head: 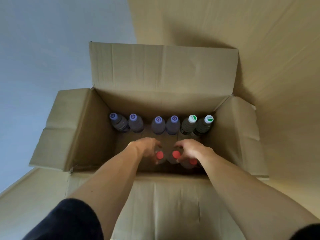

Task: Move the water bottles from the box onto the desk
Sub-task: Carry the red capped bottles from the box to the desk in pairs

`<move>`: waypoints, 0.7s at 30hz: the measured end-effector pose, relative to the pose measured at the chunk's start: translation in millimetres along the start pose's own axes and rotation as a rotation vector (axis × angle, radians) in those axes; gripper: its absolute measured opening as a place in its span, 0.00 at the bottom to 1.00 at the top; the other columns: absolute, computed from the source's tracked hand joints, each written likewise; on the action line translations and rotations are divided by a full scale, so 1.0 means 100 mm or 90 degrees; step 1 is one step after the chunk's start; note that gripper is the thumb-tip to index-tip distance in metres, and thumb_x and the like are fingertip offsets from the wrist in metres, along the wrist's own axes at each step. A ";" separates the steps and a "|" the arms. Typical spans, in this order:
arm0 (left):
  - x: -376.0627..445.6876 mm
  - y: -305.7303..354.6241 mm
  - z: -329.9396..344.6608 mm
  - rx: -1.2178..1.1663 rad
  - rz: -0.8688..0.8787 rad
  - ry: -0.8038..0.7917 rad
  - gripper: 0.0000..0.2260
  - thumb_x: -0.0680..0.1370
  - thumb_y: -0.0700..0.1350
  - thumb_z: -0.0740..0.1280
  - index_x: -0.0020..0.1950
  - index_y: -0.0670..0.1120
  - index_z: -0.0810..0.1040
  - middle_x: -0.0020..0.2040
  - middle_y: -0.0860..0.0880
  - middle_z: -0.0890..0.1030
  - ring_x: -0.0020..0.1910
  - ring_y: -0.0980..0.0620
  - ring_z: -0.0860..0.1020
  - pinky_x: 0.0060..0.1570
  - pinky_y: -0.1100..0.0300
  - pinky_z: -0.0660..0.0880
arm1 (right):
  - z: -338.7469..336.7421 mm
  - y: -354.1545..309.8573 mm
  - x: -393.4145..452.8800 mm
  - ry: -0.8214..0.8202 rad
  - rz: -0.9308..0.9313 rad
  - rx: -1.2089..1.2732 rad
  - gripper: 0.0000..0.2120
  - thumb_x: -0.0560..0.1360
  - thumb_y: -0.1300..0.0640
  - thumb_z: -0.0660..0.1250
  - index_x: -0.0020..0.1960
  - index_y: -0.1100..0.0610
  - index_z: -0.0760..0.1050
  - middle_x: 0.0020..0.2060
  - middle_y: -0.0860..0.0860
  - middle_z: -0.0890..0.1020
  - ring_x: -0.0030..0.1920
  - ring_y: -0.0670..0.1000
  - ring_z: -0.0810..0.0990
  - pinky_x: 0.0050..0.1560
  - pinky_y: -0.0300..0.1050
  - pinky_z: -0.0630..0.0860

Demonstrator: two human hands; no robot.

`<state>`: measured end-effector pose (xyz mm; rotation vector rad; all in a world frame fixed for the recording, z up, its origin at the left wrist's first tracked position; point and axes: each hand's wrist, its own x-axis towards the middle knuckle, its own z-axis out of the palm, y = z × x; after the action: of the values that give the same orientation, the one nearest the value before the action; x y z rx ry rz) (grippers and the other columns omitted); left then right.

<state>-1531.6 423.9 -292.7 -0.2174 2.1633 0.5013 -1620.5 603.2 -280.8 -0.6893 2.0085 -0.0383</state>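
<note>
Pale floor and cardboard surround an open box (83, 129) seen from above. Both hands reach inside at the pick-up step: the left hand (147, 147) curls round one red-capped bottle (159, 155), the right hand (190, 149) round another (176, 155) just beside it at three o'clock. Six more bottles (157, 124) line the far wall at twelve o'clock. Next, I judge, comes a straight lift clear of the flaps; no tabletop shows.

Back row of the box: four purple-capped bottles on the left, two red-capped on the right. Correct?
Not quite. The two bottles on the right have white-and-green caps, not red; the head view shows it. The four purple-capped bottles are as stated.
</note>
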 end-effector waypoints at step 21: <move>0.59 -0.25 0.26 -0.228 -0.017 0.059 0.31 0.71 0.45 0.79 0.72 0.50 0.73 0.67 0.47 0.78 0.66 0.46 0.76 0.67 0.52 0.72 | 0.21 0.13 0.62 0.018 0.038 0.207 0.32 0.69 0.53 0.80 0.70 0.48 0.73 0.65 0.51 0.76 0.64 0.53 0.74 0.62 0.47 0.70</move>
<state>-1539.3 413.6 -361.1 -0.4732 2.1436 0.8773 -1631.7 589.6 -345.3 -0.4223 1.9883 -0.3331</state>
